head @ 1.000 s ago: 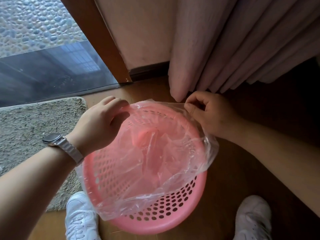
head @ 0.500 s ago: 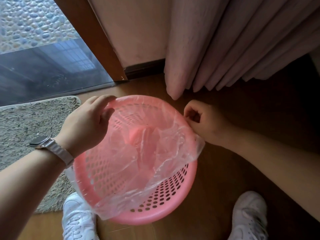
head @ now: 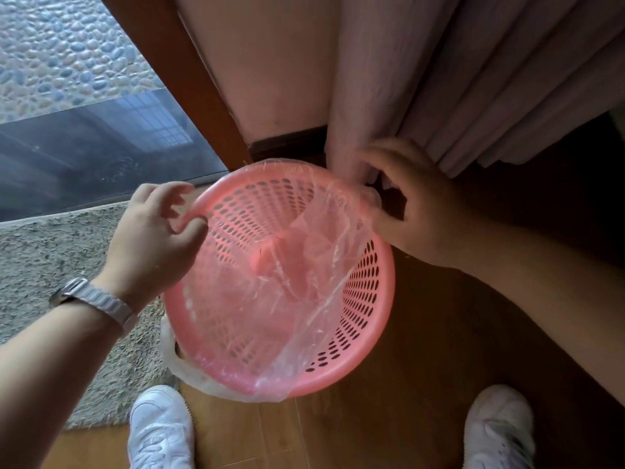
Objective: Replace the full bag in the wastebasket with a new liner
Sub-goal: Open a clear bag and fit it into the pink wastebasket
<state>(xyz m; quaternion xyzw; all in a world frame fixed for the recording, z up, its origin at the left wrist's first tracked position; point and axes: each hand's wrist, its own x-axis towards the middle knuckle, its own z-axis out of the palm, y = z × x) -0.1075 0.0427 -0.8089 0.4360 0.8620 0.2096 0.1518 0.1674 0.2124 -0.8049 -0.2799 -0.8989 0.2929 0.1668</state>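
Note:
A pink perforated wastebasket [head: 378,299] stands on the wooden floor between my feet. A clear plastic liner [head: 270,299] hangs inside it, folded over the far, left and near-left rim; the right part of the rim is bare. My left hand [head: 155,238], with a watch on the wrist, pinches the liner at the rim's upper left. My right hand [head: 409,204] grips the liner's edge at the rim's upper right, close against the curtain.
A pink curtain [head: 439,79] hangs just behind the basket. A grey rug [head: 50,265] lies to the left, below a glass door [head: 84,147] with a brown frame. My white shoes [head: 162,431] stand at the bottom of the view on either side.
The liner has been pulled down over the far and left rim. My hands moved apart along the rim, and the basket now sits further right and nearer the curtain.

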